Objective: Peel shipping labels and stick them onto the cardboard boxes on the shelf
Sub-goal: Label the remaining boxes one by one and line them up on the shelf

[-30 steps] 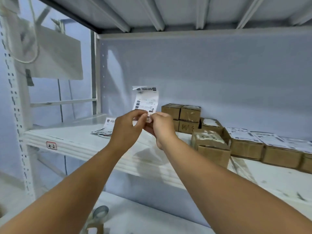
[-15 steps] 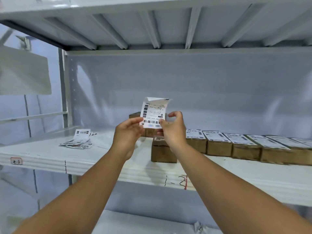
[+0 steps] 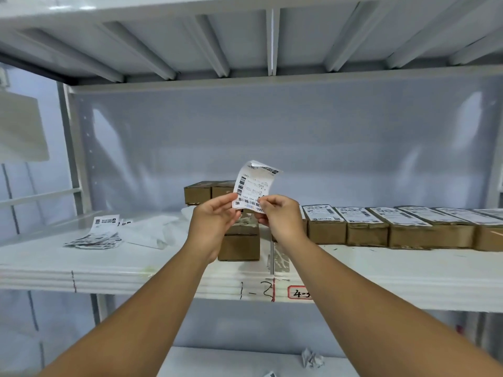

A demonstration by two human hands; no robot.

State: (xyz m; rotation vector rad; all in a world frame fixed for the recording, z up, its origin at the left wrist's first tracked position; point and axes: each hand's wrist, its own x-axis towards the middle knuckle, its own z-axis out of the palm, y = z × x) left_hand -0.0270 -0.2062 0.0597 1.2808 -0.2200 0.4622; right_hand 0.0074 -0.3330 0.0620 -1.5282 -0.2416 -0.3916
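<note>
Fingers (image 3: 228, 200) of the left hand (image 3: 211, 224) pinched the lower left corner of a shipping label (image 3: 251, 186). Those of the right hand (image 3: 280, 219) were curled onto its lower right edge. Both hands thus held the one label, raised in the air in front of the shelf (image 3: 136, 273). Print faced the camera and the top edge curled over. Whether the backing was parting at the pinched edge could not be told, since the fingertips covered it.

Just below and behind the hands sat a plain cardboard box (image 3: 239, 243), near the shelf's front edge. Its top was partly hidden and no full label was seen on it. It was judged the probable next target. Behind it, against the rear panel, stood stacked boxes (image 3: 198, 192), their tops bare as far as visible.

To the right ran a row of labelled boxes (image 3: 364, 227), side by side and touching. There were several, each with a white label across its top, and the row ran out of frame. To the left, well apart, lay a pile of labels (image 3: 95, 236) beside a loose white sheet (image 3: 152, 229). Crumpled paper (image 3: 311, 359) lay on the level below.

Progress, as judged: the row was done. The held label was not yet peeled clear or stuck. Left to do were the front box, the stack behind it and the pile of labels.
</note>
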